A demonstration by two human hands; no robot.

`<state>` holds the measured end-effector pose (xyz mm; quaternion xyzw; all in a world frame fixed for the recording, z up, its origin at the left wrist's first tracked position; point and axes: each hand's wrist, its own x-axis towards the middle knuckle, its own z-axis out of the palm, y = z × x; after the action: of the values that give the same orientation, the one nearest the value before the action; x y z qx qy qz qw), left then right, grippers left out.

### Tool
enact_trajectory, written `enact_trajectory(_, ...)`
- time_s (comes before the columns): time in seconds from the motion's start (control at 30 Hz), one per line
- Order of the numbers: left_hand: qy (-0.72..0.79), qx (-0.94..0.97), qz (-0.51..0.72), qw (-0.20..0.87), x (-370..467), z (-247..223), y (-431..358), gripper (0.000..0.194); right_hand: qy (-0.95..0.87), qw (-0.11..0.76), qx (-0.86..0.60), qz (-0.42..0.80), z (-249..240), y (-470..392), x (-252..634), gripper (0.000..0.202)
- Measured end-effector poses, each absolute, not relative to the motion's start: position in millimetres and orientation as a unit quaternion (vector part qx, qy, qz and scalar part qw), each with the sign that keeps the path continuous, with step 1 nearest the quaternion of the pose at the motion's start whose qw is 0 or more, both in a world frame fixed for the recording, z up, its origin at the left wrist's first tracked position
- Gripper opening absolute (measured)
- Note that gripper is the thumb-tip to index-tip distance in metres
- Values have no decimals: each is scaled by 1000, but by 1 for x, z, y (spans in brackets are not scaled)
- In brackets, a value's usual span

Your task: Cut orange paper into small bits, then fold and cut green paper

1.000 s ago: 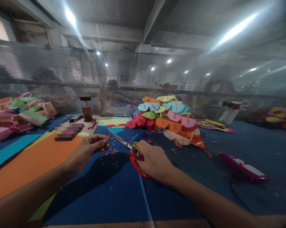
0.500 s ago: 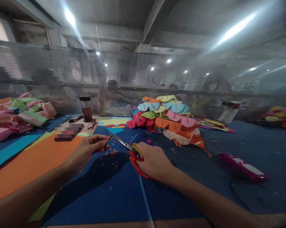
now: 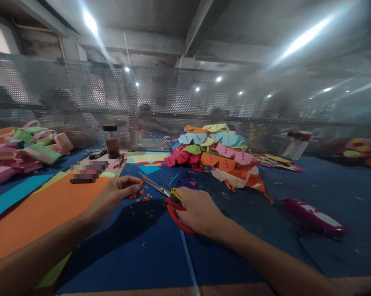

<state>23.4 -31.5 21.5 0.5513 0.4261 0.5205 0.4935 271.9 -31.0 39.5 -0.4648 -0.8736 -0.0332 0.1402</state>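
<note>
My right hand (image 3: 200, 209) grips scissors (image 3: 156, 186) by their red and yellow handles. The metal blades point left and reach up to the fingertips of my left hand (image 3: 123, 188). Those fingers are pinched on a small orange paper strip (image 3: 142, 179), mostly hidden between them, with its end at the blade tips. Below the blades, many tiny orange paper bits (image 3: 146, 199) are scattered on the blue table surface (image 3: 136, 255). Under my left forearm lies a large orange paper sheet (image 3: 49, 213).
Folded paper pieces with dots (image 3: 222, 158) are heaped behind my right hand. To the right lies a purple device (image 3: 314, 218) with a cord. A jar (image 3: 113, 144) stands at the back left, near pink and green paper shapes (image 3: 34, 150). A perforated screen (image 3: 167, 107) borders the table.
The scissor blades have drawn closer together at the left fingertips. My right hand has shifted very slightly; my left hand stays almost where it was.
</note>
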Motion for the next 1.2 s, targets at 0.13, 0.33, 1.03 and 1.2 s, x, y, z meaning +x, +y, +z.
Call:
enact_trajectory(0.13, 426, 556, 518, 492, 23, 21, -32, 18, -875, 138, -463, -34, 39, -31, 272, 27)
enact_trajectory(0.33, 432, 548, 520, 493, 24, 21, -32, 17, -874, 126, -469, -32, 40, -31, 272, 29)
enact_trajectory(1.03, 421, 558, 514, 497, 23, 18, -31, 19, -877, 139, -459, -32, 39, -29, 272, 26)
enact_trajectory(1.2, 423, 560, 513, 495, 23, 18, -29, 21, -875, 130, -464, -37, 40, -29, 272, 25)
